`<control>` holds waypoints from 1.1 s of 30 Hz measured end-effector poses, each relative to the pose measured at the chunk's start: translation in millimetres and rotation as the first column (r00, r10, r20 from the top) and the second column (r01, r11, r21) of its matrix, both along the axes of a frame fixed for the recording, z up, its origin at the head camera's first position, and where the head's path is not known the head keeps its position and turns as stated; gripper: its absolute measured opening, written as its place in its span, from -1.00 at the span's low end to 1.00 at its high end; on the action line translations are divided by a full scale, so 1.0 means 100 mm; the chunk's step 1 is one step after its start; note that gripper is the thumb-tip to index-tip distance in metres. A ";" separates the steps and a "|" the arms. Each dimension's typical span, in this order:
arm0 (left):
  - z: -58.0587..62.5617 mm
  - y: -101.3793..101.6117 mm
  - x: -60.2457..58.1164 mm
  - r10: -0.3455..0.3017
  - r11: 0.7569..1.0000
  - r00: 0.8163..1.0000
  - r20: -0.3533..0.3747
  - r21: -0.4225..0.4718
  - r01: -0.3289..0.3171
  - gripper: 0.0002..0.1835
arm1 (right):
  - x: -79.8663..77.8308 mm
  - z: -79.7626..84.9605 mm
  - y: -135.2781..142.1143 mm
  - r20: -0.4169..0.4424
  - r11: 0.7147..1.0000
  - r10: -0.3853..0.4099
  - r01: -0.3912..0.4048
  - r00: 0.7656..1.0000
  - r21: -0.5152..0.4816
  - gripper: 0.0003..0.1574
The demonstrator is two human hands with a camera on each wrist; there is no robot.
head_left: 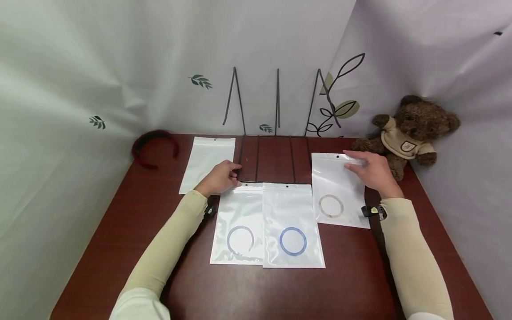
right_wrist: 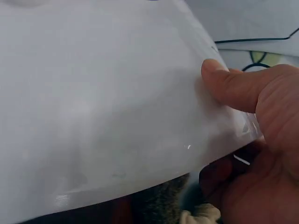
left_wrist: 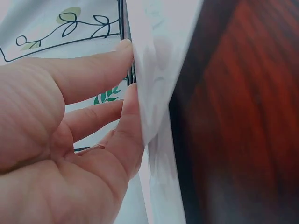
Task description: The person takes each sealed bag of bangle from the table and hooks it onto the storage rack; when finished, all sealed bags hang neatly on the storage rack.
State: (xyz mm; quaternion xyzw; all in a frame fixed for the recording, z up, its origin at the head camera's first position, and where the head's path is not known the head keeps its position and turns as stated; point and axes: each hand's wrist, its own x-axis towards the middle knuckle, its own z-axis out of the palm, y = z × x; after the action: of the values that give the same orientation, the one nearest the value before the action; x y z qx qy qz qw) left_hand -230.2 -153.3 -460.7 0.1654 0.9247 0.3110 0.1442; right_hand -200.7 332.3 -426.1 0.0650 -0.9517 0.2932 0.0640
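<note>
My right hand (head_left: 372, 171) pinches the upper right corner of a white zip bag (head_left: 340, 182) holding a beige bangle-like ring (head_left: 331, 206). In the right wrist view, the thumb (right_wrist: 229, 84) lies on the bag's front face, with other fingers behind it. My left hand (head_left: 222, 177) is at the upper left corner of another white zip bag (head_left: 240, 204), which shows a pale ring (head_left: 240, 240). Its fingertips (left_wrist: 133, 98) touch a white bag edge in the left wrist view. Alongside lies a third bag (head_left: 290, 204) with a blue ring (head_left: 293, 241).
A fourth white bag (head_left: 208, 153) lies at the back left. A dark wire rack (head_left: 278, 98) with upright prongs stands behind the bags. Back left is a dark red headband (head_left: 156, 133); back right sits a brown teddy bear (head_left: 416, 129). Fabric walls (head_left: 60, 133) surround the table.
</note>
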 end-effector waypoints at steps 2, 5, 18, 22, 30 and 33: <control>0.01 0.00 0.01 0.004 1.000 1.000 0.001 0.001 -0.004 -0.29 | 0.04 0.07 0.00 -0.023 1.000 0.008 -0.008 1.000 -0.011 -0.42; 0.00 -0.01 0.00 0.009 1.000 1.000 0.008 0.007 -0.009 -0.28 | 0.10 0.18 0.00 -0.059 1.000 0.016 -0.016 0.998 -0.002 -0.44; -0.05 -0.02 -0.08 0.010 0.999 1.000 0.007 0.038 -0.010 -0.17 | 0.35 0.59 -0.17 -0.272 0.991 0.053 -0.084 0.961 -0.102 -0.48; -0.07 -0.03 -0.10 0.038 0.995 0.997 0.060 0.093 -0.043 -0.14 | 0.41 0.68 -0.22 -0.344 0.981 0.067 -0.125 0.937 -0.148 -0.46; -0.06 -0.04 -0.11 0.079 0.983 0.985 0.154 0.151 -0.102 -0.12 | 0.48 0.89 -0.32 -0.486 0.944 0.117 -0.249 0.866 -0.216 -0.40; -0.05 -0.05 -0.13 0.085 0.983 0.983 0.160 0.146 -0.109 -0.12 | 0.49 0.97 -0.36 -0.515 0.931 0.122 -0.277 0.849 -0.236 -0.42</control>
State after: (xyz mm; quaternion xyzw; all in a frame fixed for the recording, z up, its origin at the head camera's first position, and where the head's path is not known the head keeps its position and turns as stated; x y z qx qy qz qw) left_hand -243.6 -158.5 -466.1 0.1064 0.8910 0.4001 0.1861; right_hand -151.8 296.2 -328.6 0.2266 -0.8355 0.4137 0.2817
